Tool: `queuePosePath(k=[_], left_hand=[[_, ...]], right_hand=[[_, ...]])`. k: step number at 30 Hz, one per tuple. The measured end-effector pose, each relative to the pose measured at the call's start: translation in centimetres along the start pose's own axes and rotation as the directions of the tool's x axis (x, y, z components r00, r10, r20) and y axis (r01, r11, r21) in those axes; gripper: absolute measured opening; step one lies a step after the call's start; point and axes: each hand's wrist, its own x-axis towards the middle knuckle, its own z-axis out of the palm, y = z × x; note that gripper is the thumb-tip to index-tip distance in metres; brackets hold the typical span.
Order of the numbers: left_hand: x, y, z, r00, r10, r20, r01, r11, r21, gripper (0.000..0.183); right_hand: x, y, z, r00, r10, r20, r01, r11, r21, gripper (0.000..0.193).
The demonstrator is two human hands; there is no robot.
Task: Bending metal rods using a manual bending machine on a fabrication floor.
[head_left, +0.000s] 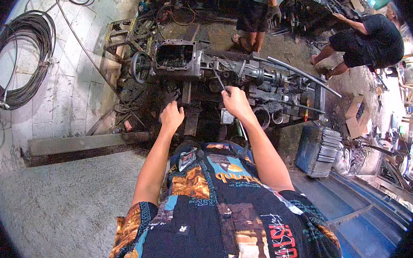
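Note:
My right hand (237, 102) is closed around a slim dark metal tool (218, 78); the exact kind cannot be made out. Its far end reaches up and left to the middle of a long greasy machine assembly (231, 66). At the left of that assembly sits an open gearbox-like housing (175, 55) with toothed parts inside, and a round handwheel or pulley (141, 67) beside it. My left hand (172, 116) hovers on the near side, below the housing, loosely curled with the thumb apart and nothing visible in it. Its fingertips are partly hidden.
Long metal bars (308, 76) lie along the right of the machine. A blue-grey ribbed metal block (318, 151) and a cardboard box (357, 116) stand right. Two people, one standing (253, 15) and one seated (370, 43), are beyond. Coiled cable (19, 60) hangs left.

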Motion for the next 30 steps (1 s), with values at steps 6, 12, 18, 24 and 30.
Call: queuePosePath(k=[6,12,18,24,30], left_hand=[[-1.1,-0.3,4.5,0.993,-0.023,0.113,0.023,1.000,-0.002,0.035],[3.2,-3.4,7.1,0.987,-0.037,0.154,0.037,0.999,0.008,0.047],[7.0,-5.9,10.5,0.967,0.033,0.254,-0.035,0.999,0.002,0.054],[10.2,-7.4,10.7,0.948,0.100,0.303,-0.106,0.994,0.004,0.055],[8.7,-9.2,4.1,0.939,0.283,0.197,-0.235,0.943,-0.233,0.046]], right_hand=[[-1.3,2.0,-0.2,0.998,0.061,0.033,-0.063,0.996,0.057,0.032],[-0.1,0.2,2.9,0.994,0.099,0.049,-0.101,0.994,0.034,0.034],[0.6,-0.9,7.2,0.974,0.227,0.013,-0.227,0.972,0.052,0.039],[0.8,-2.3,12.3,0.941,0.334,-0.052,-0.324,0.935,0.146,0.041],[1.8,-6.2,14.1,0.936,0.343,-0.081,-0.323,0.928,0.187,0.038]])
